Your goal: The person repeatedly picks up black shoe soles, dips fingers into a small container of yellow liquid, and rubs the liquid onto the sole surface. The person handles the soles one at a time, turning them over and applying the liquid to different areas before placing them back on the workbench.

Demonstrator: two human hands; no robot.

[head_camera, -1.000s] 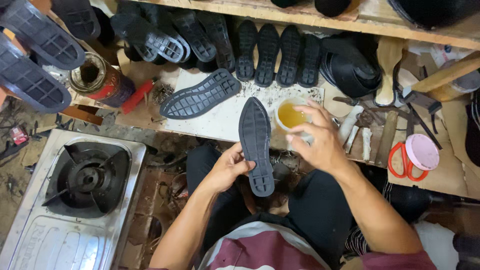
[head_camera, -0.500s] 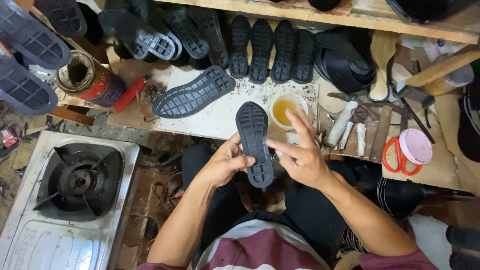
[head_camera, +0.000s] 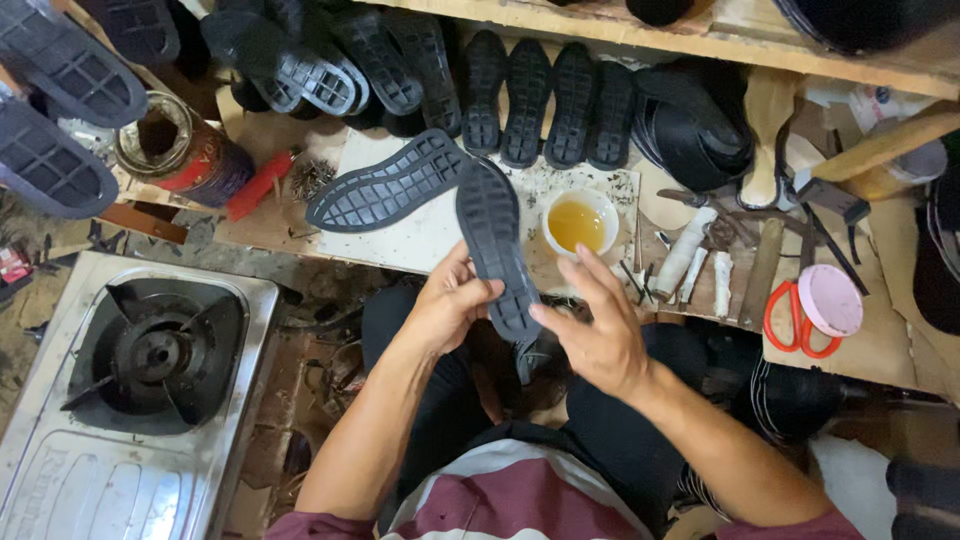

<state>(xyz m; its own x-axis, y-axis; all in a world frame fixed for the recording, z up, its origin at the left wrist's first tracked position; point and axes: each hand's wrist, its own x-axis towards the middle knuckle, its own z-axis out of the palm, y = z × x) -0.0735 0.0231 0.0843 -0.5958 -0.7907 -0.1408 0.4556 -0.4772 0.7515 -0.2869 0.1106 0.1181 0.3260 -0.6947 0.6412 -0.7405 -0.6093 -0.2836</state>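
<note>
Low wooden bench [head_camera: 900, 330] carries a sole [head_camera: 385, 185], bowl [head_camera: 580, 222], scissors [head_camera: 790, 320].

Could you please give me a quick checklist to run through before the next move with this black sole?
1. Left hand grips the black sole: ok.
2. Right hand is at the sole's near end, fingers spread: ok.
3. Bowl of yellow liquid stands upright beside the sole: ok.
4. Second sole lies flat on the board, apart: ok.
5. Sole's hidden face is clean: cannot tell.
</note>
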